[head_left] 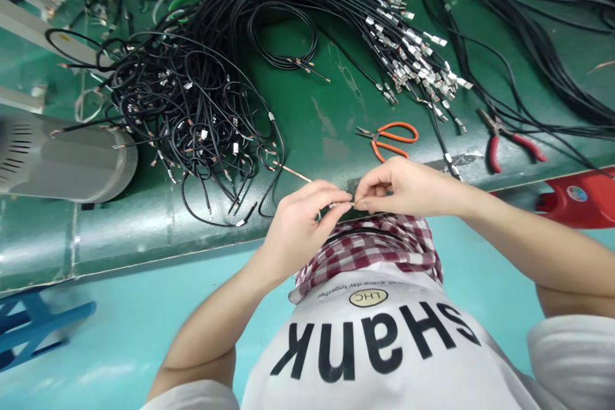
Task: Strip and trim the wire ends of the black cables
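My left hand (302, 221) and my right hand (398, 187) meet at the front edge of the green bench (327, 122). Both are pinched together on a small metal terminal (342, 204) and the thin end of a wire held between their fingertips. A thin copper-tipped wire (295, 172) lies just behind my left hand. A tangled heap of short black wires (192, 115) with bare copper ends sits to the left of my hands.
Orange-handled scissors (391, 139) lie behind my hands, red-handled pliers (509, 139) further right. Long black cables with metal terminals (413, 51) fan across the back. A grey machine housing (62, 157) stands at the left, a red plastic object (583, 195) at the right edge.
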Tool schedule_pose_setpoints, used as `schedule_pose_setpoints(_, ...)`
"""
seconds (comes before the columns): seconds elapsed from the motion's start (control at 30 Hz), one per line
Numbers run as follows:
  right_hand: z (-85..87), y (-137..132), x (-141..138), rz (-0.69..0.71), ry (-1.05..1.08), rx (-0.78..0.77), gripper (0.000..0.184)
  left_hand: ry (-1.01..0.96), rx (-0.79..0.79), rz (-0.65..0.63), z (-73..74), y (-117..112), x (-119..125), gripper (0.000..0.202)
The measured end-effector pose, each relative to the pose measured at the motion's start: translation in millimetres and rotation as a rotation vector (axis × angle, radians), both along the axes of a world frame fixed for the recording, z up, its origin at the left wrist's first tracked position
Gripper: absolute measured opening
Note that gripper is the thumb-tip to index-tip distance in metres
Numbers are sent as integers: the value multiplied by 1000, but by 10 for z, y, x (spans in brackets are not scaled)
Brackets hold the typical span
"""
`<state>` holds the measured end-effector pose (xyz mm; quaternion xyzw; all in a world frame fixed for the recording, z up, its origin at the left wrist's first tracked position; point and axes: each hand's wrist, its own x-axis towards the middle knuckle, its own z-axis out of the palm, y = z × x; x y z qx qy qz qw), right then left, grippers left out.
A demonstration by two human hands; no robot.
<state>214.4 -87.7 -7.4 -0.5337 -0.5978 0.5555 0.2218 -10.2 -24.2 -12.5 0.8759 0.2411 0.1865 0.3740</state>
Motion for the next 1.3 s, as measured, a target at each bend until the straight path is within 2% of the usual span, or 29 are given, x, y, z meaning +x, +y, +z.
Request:
schedule_pose_setpoints(0.23, -53, -1, -39, -12, -71, -18, 23, 163, 377, -49, -131, -64, -64, 20)
schedule_pose_setpoints(0.3, -55, -7, -66, -4, -154, 31, 21, 184, 437, -68, -177, -91, -64, 20)
schedule_pose_setpoints(0.37, -52, -16, -106, -8, -246, 156, 16, 181, 433, -72, -221, -107, -55, 19)
schedule_pose_setpoints(0.47, -61, -31, -180, -45, -278, 327, 12, 91, 262, -12, -264, -96, -30, 16)
schedule_pose_setpoints(0.6, -135, -39, -285, -183, -192, 396, 12, -123, -95, 214, -287, -43, 20, 10)
schedule_pose_setpoints(0.67, -192, -37, -333, -239, -168, 442, 14, -145, -303, 324, -293, -21, 44, 9)
schedule_pose_setpoints(0.73, -245, -30, -369, -250, -178, 499, 16, -129, -434, 399, -292, -13, 60, 10)
schedule_pose_setpoints(0.87, -309, 0, -371, -180, -378, 721, 22, -108, -401, 455, -269, -30, 73, 9)
schedule_pose_setpoints(1.0, -323, 39, -333, -88, -417, 822, 22, -138, -524, 474, -286, -13, 89, 9)
schedule_pose_setpoints(1.13, -312, 34, -358, 166, -489, 978, 26, -211, -612, 540, -322, 118, 91, 12)
schedule_pose_setpoints(1.17, -305, 29, -359, 187, -497, 984, 26, -224, -645, 546, -319, 159, 81, 15)
schedule_pose_setpoints(1.3, -266, 12, -277, -11, -402, 804, 21, -315, -802, 503, -253, 283, 9, 23)
